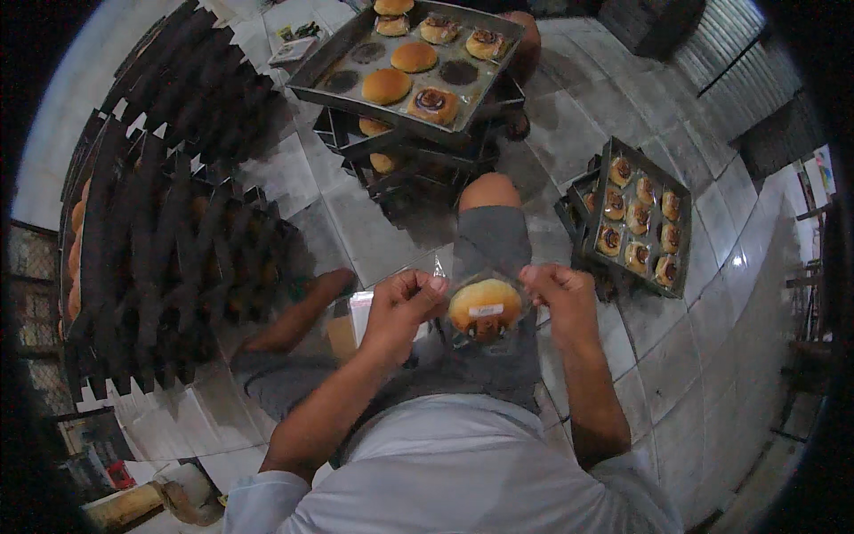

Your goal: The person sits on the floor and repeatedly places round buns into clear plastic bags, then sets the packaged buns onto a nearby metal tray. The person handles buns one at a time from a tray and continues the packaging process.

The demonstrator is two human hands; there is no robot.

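Observation:
A round golden bun (485, 305) with a dark topping along its near side hangs in a clear plastic bag (476, 345) above my lap. A small white label shows on it. My left hand (405, 307) pinches one upper corner of the bag between thumb and finger. On the opposite corner, my right hand (562, 301) is closed in a similar pinch, so the bag is stretched between both. Beside my left wrist, partly hidden by it, lies a stack of clear bags (360, 311) near a brown cardboard piece (341, 337).
Ahead, stacked metal trays (311, 84) carry several buns, some wrapped. Another tray (608, 205) of wrapped buns stands to the right on the tiled floor (676, 356). Tall stacks of dark trays (169, 267) rise at the left, with buns at their edge.

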